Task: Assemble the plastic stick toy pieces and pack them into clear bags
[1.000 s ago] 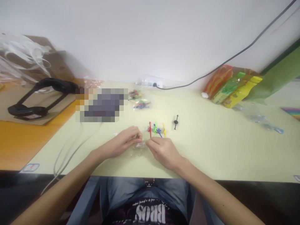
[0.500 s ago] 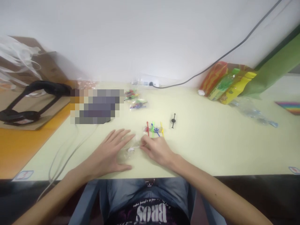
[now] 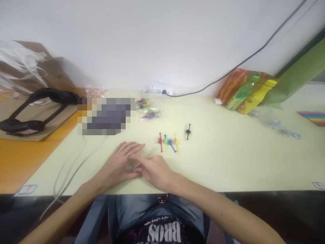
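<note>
My left hand (image 3: 116,166) rests on the table with its fingers stretched out and its thumb apart, curved around a small clear plastic piece (image 3: 132,165). From the right, my right hand (image 3: 156,171) meets it, with thumb and fingers closed on that clear piece; the fingertips partly cover it. Just beyond the hands lie small arrow-shaped plastic pieces: a red one (image 3: 160,142), a green one (image 3: 166,141), a blue one (image 3: 170,142) and a yellow one (image 3: 176,142). A black arrow piece (image 3: 188,131) lies apart to their right.
Bagged colourful pieces (image 3: 150,114) lie farther back, near a blurred-out dark object (image 3: 106,117). A black frame-like thing (image 3: 43,108) is at the left, with cables (image 3: 73,173) nearby. A yellow bottle-shaped pack (image 3: 256,98) and a crumpled clear bag (image 3: 276,123) are at the right.
My right hand has moved left, away from the coloured pieces and up against my left hand. The thin white stick it pinched is no longer visible. My left hand has barely moved.
</note>
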The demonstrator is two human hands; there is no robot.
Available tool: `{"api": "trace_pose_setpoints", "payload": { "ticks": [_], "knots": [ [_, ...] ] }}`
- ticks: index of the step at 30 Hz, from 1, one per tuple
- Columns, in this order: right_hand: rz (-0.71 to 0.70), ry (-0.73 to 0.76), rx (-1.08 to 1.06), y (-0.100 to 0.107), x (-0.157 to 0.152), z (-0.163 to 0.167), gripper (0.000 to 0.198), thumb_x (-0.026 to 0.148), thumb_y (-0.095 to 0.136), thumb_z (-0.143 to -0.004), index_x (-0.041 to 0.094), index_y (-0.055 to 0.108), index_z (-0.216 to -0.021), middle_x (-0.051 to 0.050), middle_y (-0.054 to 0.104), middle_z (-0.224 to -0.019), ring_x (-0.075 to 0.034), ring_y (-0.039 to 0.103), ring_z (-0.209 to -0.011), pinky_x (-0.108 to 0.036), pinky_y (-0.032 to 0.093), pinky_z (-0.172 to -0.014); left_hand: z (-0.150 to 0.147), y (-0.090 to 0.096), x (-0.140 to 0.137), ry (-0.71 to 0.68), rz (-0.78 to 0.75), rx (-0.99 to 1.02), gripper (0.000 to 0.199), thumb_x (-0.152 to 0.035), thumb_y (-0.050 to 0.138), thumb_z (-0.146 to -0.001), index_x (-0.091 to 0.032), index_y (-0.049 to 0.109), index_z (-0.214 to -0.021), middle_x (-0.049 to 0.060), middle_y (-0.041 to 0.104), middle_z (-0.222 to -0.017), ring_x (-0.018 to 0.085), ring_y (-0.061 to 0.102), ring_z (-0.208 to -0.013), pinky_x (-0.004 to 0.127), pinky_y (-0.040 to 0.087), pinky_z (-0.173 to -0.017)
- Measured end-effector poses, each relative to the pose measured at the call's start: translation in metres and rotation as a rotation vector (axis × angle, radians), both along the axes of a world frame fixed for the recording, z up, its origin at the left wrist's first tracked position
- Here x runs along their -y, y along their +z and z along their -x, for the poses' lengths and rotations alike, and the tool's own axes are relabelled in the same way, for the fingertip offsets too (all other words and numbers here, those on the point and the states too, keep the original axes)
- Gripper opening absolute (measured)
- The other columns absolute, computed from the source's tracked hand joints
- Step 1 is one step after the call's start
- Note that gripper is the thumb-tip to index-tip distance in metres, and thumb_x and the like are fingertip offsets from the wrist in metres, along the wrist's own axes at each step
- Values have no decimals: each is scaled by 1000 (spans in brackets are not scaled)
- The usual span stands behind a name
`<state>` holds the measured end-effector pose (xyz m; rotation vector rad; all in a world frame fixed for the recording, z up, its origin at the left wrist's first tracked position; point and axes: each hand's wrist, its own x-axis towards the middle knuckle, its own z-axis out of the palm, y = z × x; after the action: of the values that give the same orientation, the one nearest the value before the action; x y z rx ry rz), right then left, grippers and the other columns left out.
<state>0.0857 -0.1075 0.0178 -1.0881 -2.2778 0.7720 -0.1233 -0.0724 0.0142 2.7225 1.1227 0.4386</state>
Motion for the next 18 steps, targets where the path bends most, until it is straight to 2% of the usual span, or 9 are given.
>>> {"api": "trace_pose_setpoints", "payload": {
  "ticks": [2, 4, 7, 8, 10, 13, 16, 18],
  "knots": [
    [-8, 48, 2, 6, -2, -8, 54, 11, 59, -95, 28, 48, -146, -2, 78, -105, -18, 74, -87, -26, 53, -76, -2, 0, -1, 4, -4, -1, 80, -49, 74, -83, -25, 41, -152, 11, 58, -147, 35, 50, -139, 57, 31, -122],
    [-20, 25, -18, 14, -7, -22, 50, 13, 54, -98, 28, 48, -146, -2, 78, -106, -18, 73, -87, -28, 53, -77, -2, 1, -1, 20, -3, 7, 81, -54, 74, -83, -25, 42, -152, 12, 59, -145, 35, 51, -137, 57, 32, -121],
    [-116, -227, 0, 24, -16, -47, 30, 21, 47, -104, 23, 61, -130, -6, 76, -103, -21, 70, -91, -35, 51, -83, 1, 3, 0, 79, -2, -4, 92, -59, 75, -80, -26, 36, -156, 14, 56, -147, 38, 49, -139, 61, 29, -121],
    [-182, -327, 59, 26, -20, -54, 25, 25, 48, -105, 20, 66, -122, -9, 75, -104, -24, 67, -95, -40, 50, -86, 3, 3, 0, 90, -5, -15, 97, -61, 75, -79, -26, 32, -159, 15, 53, -150, 39, 46, -141, 63, 26, -122],
    [-323, -437, 211, 27, -28, -63, 22, 33, 57, -102, 19, 72, -108, -15, 70, -115, -32, 60, -107, -50, 44, -91, 8, 4, 1, 86, 0, -47, 106, -64, 75, -78, -26, 23, -162, 15, 45, -157, 41, 39, -147, 64, 21, -124],
    [-409, -417, 371, 20, -41, -64, 16, 31, 71, -93, 18, 76, -101, -20, 60, -133, -40, 47, -120, -57, 37, -94, 17, 4, 2, 58, 18, -81, 110, -67, 73, -79, -26, 16, -164, 15, 39, -163, 41, 34, -150, 64, 20, -125],
    [-352, -359, 405, 7, -54, -56, 7, 22, 72, -90, 16, 76, -92, -22, 58, -132, -39, 44, -121, -56, 36, -92, 21, 3, 5, 67, 32, -69, 104, -66, 71, -82, -26, 20, -163, 14, 42, -161, 39, 37, -149, 62, 23, -125],
    [-304, -350, 355, 2, -60, -52, 8, 18, 68, -92, 16, 74, -87, -20, 60, -130, -37, 44, -121, -54, 36, -92, 22, 2, 7, 86, 35, -41, 99, -63, 72, -83, -26, 24, -162, 14, 45, -158, 38, 40, -148, 60, 25, -125]
  ]
}}
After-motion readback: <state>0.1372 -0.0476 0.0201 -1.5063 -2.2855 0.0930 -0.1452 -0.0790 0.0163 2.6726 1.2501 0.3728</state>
